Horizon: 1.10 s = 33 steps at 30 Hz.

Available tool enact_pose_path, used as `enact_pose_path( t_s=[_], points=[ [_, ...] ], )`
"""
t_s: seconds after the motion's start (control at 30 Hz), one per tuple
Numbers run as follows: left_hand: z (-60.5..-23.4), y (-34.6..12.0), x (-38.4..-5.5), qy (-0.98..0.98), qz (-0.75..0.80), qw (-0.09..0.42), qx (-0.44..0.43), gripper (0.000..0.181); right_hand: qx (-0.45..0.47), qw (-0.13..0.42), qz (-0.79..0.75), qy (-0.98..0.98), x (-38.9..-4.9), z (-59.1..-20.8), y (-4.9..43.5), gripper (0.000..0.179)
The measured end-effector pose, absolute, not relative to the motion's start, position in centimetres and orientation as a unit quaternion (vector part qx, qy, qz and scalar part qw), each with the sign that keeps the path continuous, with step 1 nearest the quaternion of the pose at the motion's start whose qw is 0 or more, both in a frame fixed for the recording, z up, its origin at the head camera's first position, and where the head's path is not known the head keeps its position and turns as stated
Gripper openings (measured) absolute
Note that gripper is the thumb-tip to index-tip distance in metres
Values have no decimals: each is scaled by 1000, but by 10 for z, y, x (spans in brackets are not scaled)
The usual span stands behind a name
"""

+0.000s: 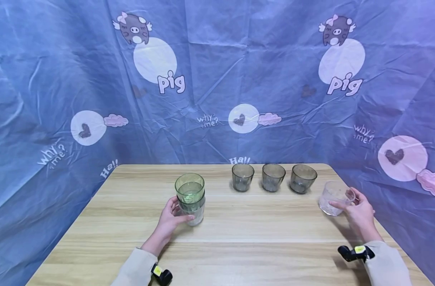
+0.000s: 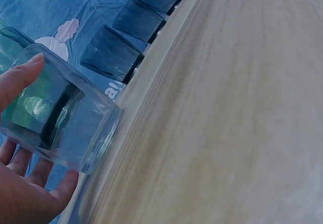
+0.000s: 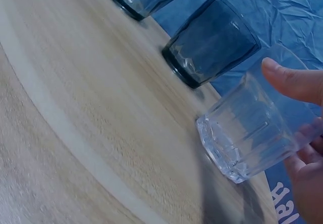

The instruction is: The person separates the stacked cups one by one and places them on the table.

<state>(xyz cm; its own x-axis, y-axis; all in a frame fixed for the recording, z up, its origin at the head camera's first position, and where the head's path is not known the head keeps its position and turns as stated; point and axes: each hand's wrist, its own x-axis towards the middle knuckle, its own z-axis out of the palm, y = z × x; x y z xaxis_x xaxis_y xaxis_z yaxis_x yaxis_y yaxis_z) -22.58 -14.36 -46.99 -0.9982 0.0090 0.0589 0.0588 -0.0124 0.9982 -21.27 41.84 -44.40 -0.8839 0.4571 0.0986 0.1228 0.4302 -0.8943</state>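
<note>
My left hand (image 1: 168, 219) grips a stack of nested glasses at the left middle of the table. A clear glass (image 2: 93, 128) is at the bottom, a darker one sits inside it, and a green glass (image 1: 189, 186) is on top. At the table's right side, my right hand (image 1: 362, 214) holds a single clear glass (image 1: 332, 198), thumb on the near side and fingers round the far side. In the right wrist view that clear glass (image 3: 242, 128) has its base at or just above the wood; I cannot tell which.
Three smoky grey glasses stand in a row near the back edge: a left one (image 1: 243, 178), a middle one (image 1: 273, 178) and a right one (image 1: 303, 179). They stand between my hands on the wooden table (image 1: 253, 254). A blue printed cloth (image 1: 210, 79) hangs behind and at both sides.
</note>
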Motion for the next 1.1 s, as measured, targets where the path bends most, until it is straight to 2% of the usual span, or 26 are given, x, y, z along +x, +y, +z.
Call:
enact_pose_path(
  t_s=[0.27,0.73,1.1],
  points=[
    [-469,-143,-225,-697,-717,12,-24,88,-152,173,543,-808,-213,-440,419,104],
    [-468,-142,-225,-695,-719,12,-23,87,-156,251,525,-798,-208,-420,413,96],
    [-468,-143,-225,-692,-721,13,-21,87,-112,287,532,-789,-216,-402,377,94]
  ],
)
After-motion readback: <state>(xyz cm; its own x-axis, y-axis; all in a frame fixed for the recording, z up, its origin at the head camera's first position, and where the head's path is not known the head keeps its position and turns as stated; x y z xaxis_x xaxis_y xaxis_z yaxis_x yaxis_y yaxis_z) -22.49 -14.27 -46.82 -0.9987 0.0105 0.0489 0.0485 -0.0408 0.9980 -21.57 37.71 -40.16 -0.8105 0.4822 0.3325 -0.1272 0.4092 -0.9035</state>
